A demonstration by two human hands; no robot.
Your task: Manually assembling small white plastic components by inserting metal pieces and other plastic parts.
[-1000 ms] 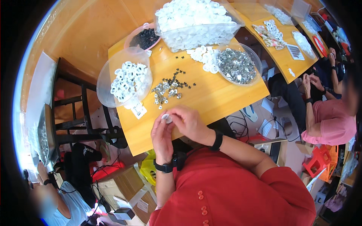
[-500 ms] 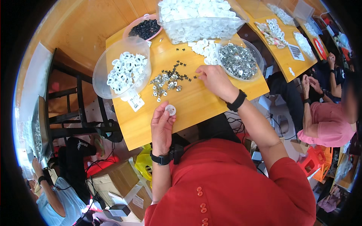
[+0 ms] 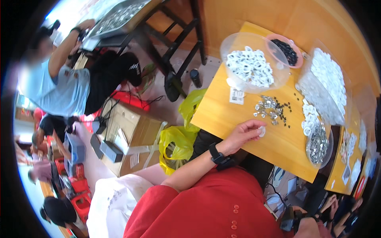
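Observation:
My left hand [image 3: 243, 135] rests on the near edge of the yellow wooden table [image 3: 222, 115] and pinches a small white ring [image 3: 261, 131] between thumb and fingers. A black watch sits on that wrist. Just beyond the hand lies a loose pile of small silver and black parts [image 3: 272, 108]. Past my red sleeve at the lower edge shows what looks like my right wrist [image 3: 295, 221] with a dark band. That hand is mostly cut off, so its fingers cannot be read.
On the table stand a clear bowl of white rings [image 3: 254, 66], a pink bowl of dark parts [image 3: 288, 50], a clear tub of white pieces [image 3: 326, 85] and a bowl of silvery parts [image 3: 317, 143]. Yellow bags [image 3: 177, 139], a cardboard box [image 3: 133, 137] and a person in light blue [image 3: 59, 89] are to the left.
The view has swung to the left, so the table now sits at the right. My right hand has left the silvery bowl and dropped low. My left hand still holds the white ring.

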